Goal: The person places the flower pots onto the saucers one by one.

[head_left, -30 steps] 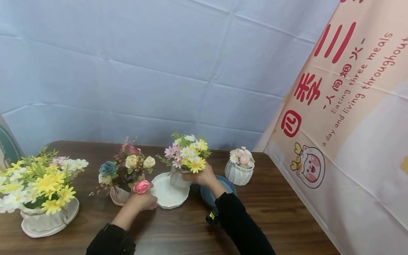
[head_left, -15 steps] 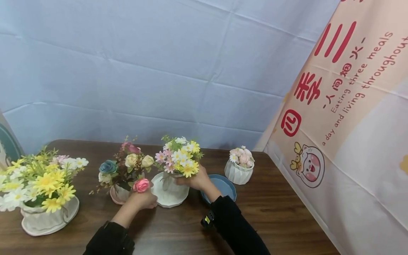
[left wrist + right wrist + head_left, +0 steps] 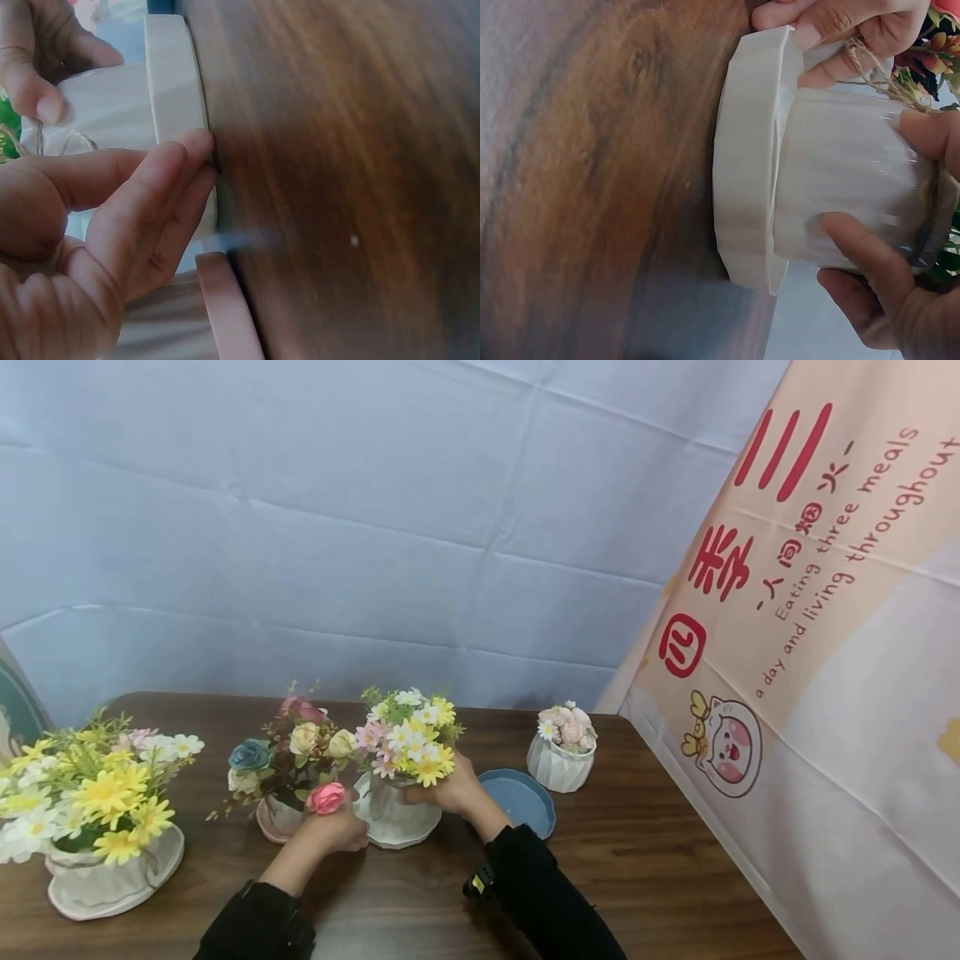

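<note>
A white ribbed flower pot (image 3: 840,180) holds artificial daisies (image 3: 408,735) in yellow, white and pink, with twine tied round it. My right hand (image 3: 450,787) grips this pot by its side, thumb and fingers spread around the wall. Directly beneath is a white faceted saucer (image 3: 746,157). The pot's base lies at the saucer's rim line; whether it rests on the saucer's floor is hidden. On the left, my left hand (image 3: 336,828) pinches the saucer's edge, with the thumb on the rim in the right wrist view and the fingers against its outer side.
Left of the saucer, a pot of mixed roses (image 3: 296,752) stands on a pink saucer (image 3: 229,304). A larger daisy pot (image 3: 105,868) on a white saucer is at far left. Right lie a blue saucer (image 3: 521,802) and a small white pot (image 3: 561,764) on the wooden table (image 3: 637,877).
My right hand has carried the daisy pot leftward and slightly down, over the middle of the white saucer, uncovering more of the blue saucer. My left hand has stayed at the white saucer's edge.
</note>
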A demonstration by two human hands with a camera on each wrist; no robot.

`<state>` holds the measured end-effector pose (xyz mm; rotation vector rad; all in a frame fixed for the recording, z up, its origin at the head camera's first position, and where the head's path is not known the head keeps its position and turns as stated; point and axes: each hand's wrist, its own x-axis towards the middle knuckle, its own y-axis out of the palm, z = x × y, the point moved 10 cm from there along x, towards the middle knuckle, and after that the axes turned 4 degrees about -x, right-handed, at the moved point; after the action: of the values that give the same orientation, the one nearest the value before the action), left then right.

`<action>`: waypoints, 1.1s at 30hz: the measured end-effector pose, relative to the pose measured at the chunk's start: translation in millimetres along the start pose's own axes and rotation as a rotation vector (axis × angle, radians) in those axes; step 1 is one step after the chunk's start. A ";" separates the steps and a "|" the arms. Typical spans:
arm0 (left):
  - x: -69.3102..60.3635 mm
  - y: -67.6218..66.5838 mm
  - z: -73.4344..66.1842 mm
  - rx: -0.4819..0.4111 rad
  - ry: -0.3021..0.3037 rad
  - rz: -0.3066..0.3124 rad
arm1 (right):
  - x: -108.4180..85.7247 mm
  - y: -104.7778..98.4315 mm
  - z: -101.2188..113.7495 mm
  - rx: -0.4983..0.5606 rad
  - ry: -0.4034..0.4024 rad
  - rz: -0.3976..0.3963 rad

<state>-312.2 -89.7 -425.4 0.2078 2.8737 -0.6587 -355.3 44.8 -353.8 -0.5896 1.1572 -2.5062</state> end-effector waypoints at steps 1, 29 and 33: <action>-0.3 1.1 1.2 -0.022 -0.011 0.008 | 0.3 1.2 1.1 -0.013 -0.009 0.005; 2.7 2.8 3.2 -0.076 -0.023 0.022 | -1.4 18.0 -6.5 -0.042 0.115 0.059; 2.2 3.2 3.6 -0.063 -0.028 0.023 | -1.4 18.7 -5.6 -0.040 0.109 0.056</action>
<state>-313.3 -88.2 -430.4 0.2197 2.8556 -0.5614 -354.7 37.3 -371.9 -0.4296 1.2469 -2.4999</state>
